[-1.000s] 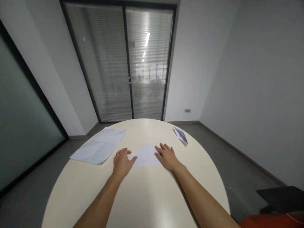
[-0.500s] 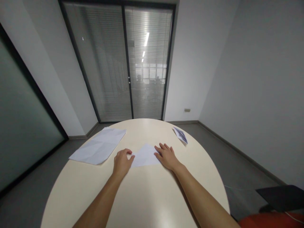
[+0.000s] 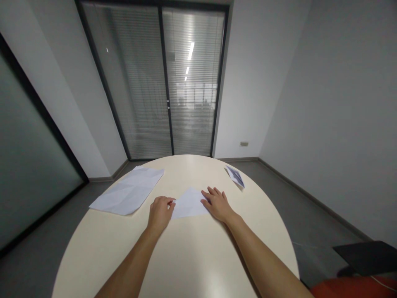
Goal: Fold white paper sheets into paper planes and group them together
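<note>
A white sheet of paper folded to a triangle (image 3: 190, 203) lies flat on the table, its peak pointing away from me. At its left corner, my left hand (image 3: 160, 212) is closed in a pinch, thumb and forefinger together on the paper's edge. My right hand (image 3: 217, 203) rests on the right side of the folded paper with its fingers spread, palm down. The paper's right corner is hidden under that hand.
A round cream table (image 3: 182, 252) bears everything. Creased white sheets (image 3: 130, 190) lie at the left. A small folded paper with a dark print (image 3: 235, 177) sits near the right rim. A black flat object (image 3: 369, 256) and a red seat (image 3: 353, 287) are at lower right.
The thumb and forefinger of my left hand have come together at the paper's left corner. My right hand and the folded paper have hardly moved.
</note>
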